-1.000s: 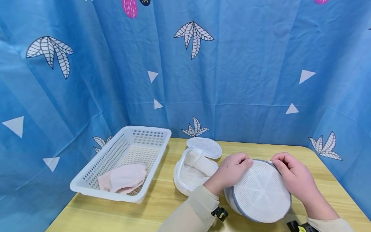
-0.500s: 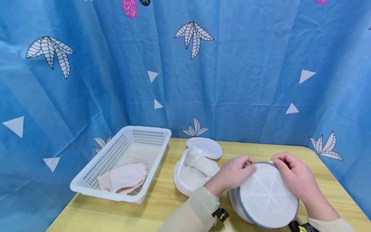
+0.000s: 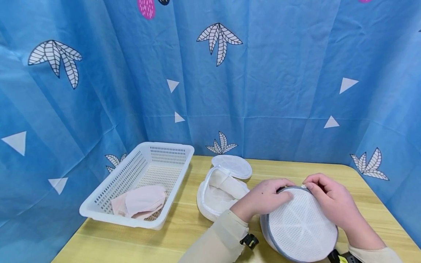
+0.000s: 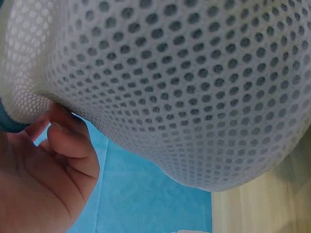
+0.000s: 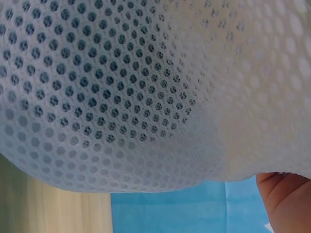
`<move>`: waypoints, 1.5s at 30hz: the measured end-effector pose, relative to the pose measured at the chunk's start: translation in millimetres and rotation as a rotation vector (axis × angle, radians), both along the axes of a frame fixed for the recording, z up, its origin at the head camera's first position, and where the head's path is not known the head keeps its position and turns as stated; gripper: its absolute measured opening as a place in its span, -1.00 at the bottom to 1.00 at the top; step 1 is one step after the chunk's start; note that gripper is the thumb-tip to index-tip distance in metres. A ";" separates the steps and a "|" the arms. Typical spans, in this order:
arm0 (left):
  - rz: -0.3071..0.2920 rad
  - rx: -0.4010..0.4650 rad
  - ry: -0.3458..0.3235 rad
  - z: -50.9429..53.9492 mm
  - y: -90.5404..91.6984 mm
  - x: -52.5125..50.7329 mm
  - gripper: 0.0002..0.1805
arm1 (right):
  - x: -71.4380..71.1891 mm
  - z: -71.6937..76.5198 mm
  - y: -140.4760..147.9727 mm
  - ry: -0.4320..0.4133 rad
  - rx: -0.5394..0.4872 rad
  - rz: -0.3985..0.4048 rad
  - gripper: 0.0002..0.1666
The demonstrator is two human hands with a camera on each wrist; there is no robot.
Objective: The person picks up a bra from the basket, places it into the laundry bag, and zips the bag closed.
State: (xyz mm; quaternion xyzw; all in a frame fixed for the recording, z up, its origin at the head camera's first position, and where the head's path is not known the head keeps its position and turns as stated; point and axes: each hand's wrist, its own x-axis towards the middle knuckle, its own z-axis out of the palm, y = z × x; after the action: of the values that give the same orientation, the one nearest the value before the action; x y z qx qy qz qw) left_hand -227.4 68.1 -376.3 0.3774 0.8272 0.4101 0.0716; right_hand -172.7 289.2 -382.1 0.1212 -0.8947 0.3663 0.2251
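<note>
A round white mesh laundry bag point(image 3: 302, 226) with a grey rim is held up at the right of the table, its flat end facing the head camera. At its upper left edge my left hand point(image 3: 264, 197) grips the rim, thumb in front and fingers behind. My right hand point(image 3: 333, 201) pinches a small white piece, apparently the zipper pull, at the top of the rim. Both wrist views are filled mostly by the bag's mesh side point(image 4: 194, 92); the left hand's curled fingers point(image 4: 73, 141) show beside it. Most right-hand fingers are hidden in the right wrist view.
Left of the held bag stands a second white mesh laundry bag point(image 3: 206, 210), its lid point(image 3: 231, 166) flipped back and pale fabric point(image 3: 225, 184) inside. A white plastic basket point(image 3: 177, 190) at the left holds folded pink cloth point(image 3: 144, 201). Blue curtains point(image 3: 279, 91) enclose the wooden table point(image 3: 131, 244).
The held bag has shifted a little right and lower. My left hand has slid slightly right along the rim, its fingers reaching over the edge; the right hand has moved slightly left.
</note>
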 end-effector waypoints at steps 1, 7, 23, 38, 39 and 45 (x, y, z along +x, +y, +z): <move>-0.005 -0.002 0.015 0.0 -0.2 0.0 -0.63 | 0.1 -0.3 -0.8 0.001 -0.004 0.010 -0.88; -0.003 -0.020 0.088 -0.6 -0.1 0.2 -0.64 | 1.5 -2.1 -4.2 -0.013 -0.034 0.057 -0.89; -0.029 -0.062 0.088 -0.3 4.0 3.6 -0.79 | -1.1 -4.9 -9.4 0.011 -0.003 0.142 -0.82; 0.004 -0.064 0.076 -1.9 5.3 5.7 -0.62 | 0.5 -5.1 -9.4 -0.008 0.026 0.178 -0.79; 0.009 -0.059 0.075 -2.1 5.5 5.7 -0.62 | 0.6 -5.0 -9.4 -0.008 0.028 0.178 -0.79; 0.033 -0.025 0.077 -3.5 5.9 4.5 -0.68 | 0.6 -4.2 -9.2 -0.008 0.035 0.191 -0.79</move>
State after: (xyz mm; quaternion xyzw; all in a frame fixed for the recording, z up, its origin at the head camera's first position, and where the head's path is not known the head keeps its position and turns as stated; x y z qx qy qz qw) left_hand -222.8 74.0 -379.9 0.3784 0.8404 0.3862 0.0375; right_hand -172.1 279.9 -386.3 0.2085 -0.8863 0.3708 0.1832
